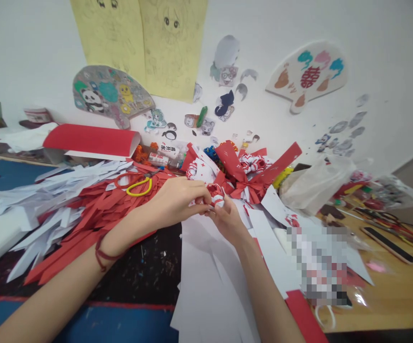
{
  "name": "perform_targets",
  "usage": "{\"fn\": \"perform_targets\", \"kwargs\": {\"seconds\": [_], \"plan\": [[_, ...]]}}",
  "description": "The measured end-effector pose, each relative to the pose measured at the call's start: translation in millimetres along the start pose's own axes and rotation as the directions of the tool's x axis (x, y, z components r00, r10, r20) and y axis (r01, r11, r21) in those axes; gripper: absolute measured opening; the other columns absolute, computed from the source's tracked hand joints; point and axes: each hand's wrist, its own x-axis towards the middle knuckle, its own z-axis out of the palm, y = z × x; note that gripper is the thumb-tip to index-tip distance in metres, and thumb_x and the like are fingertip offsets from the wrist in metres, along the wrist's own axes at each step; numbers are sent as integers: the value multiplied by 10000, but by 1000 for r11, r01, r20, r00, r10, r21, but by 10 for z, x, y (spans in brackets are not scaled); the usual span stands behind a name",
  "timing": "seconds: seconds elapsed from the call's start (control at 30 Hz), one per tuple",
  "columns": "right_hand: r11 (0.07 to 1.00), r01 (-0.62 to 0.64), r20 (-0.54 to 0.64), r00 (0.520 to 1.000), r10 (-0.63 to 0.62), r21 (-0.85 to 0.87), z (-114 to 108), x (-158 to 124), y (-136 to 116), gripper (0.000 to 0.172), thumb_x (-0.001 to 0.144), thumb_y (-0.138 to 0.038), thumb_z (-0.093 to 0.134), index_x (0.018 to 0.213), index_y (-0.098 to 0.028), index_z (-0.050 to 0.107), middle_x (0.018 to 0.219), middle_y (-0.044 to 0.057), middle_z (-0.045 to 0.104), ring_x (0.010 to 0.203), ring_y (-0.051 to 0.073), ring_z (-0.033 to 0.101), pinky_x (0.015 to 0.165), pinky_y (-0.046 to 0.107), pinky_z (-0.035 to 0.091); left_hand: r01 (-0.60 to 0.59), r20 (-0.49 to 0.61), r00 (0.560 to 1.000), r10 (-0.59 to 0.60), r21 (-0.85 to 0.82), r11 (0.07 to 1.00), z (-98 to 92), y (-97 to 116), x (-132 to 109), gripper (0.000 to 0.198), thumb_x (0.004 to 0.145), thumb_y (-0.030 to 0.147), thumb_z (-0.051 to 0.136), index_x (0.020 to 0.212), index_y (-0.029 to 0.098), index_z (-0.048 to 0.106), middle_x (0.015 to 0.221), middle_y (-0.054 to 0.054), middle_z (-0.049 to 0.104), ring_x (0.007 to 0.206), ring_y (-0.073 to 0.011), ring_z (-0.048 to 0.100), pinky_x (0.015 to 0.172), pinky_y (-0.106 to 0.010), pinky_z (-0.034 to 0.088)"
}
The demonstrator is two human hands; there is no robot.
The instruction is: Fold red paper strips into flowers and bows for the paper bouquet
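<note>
Near the middle of the view, a small red-and-white folded paper piece (217, 194) is pinched between both my hands. My left hand (180, 201) grips it from the left with bent fingers, and a dark red cord circles that wrist. From the right, my right hand (230, 223) holds it with thumb and fingers. White paper sheets (211, 281) lie below the hands. Just behind them stands a red-and-white folded paper decoration (249, 183). Scissors (139, 187) with yellow and red handles rest on red paper strips (95, 205) beside my left forearm.
White paper strips (95, 176) are heaped at the left, under a rolled red sheet (92, 139). A plastic bag (317, 183) stands at the back right, and a dark phone-like bar (388, 244) lies on the wooden tabletop (403, 290). Drawings and fan-shaped cutouts hang on the wall.
</note>
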Motion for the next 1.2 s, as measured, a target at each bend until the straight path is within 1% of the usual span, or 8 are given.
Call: {"fn": "perform_targets", "kwargs": {"seconds": [0.27,0.5,0.73,0.83,0.97,1.07,1.13,1.2], "plan": [[999,18,5,1000,-18,44,12,12,-34,451,761,-357,740,1140,-258,516,978,15,634,807,170,656,813,348,521,-76,-26,996,84,219,973,1,-14,-4,199,946,241,478,869,191,655,812,1,664,664,-117,553,632,-267,342],[998,53,-72,996,-51,22,14,31,-33,461,701,-383,786,1070,-239,551,950,20,633,777,152,621,764,312,529,-164,-20,980,200,500,850,53,36,4,289,965,128,347,856,162,612,766,-20,619,605,-117,484,628,-304,305],[995,90,-136,987,-83,49,0,19,-24,408,738,-461,736,1048,-245,581,971,26,642,848,154,615,794,281,544,-196,-118,933,339,625,756,181,85,-38,271,964,172,363,824,183,595,708,-16,605,586,-122,478,579,-312,292],[996,78,-166,984,-68,54,-32,20,-14,310,765,-415,723,1000,-250,609,971,16,654,842,139,624,798,255,543,-155,-176,944,281,514,844,262,61,-54,238,962,216,401,846,191,607,720,-13,623,623,-117,522,589,-295,317],[995,72,-187,981,-58,67,-63,26,-19,257,761,-388,737,945,-240,636,929,7,667,769,125,625,746,233,550,32,-269,963,-16,57,998,267,57,-11,212,946,283,475,868,182,645,757,-8,652,649,-99,545,615,-242,367],[997,58,-163,985,-50,46,-65,23,-34,286,757,-401,739,961,-225,643,880,16,666,694,133,615,706,260,557,210,-133,958,-253,-271,939,212,53,30,276,933,329,497,808,165,680,692,-5,651,577,-86,506,548,-212,354],[999,47,-154,987,-43,24,-59,18,-43,307,751,-419,741,965,-221,642,869,22,666,685,146,618,707,284,559,277,-34,949,-314,-385,880,180,34,42,299,916,368,520,802,159,700,650,-3,649,529,-82,470,496,-204,321],[999,39,-154,987,-38,7,-51,13,-51,317,748,-435,739,959,-221,637,874,28,671,701,158,627,718,301,559,285,13,950,-312,-445,849,162,9,43,299,891,400,556,824,154,714,639,-6,652,510,-78,445,472,-201,298]]}}
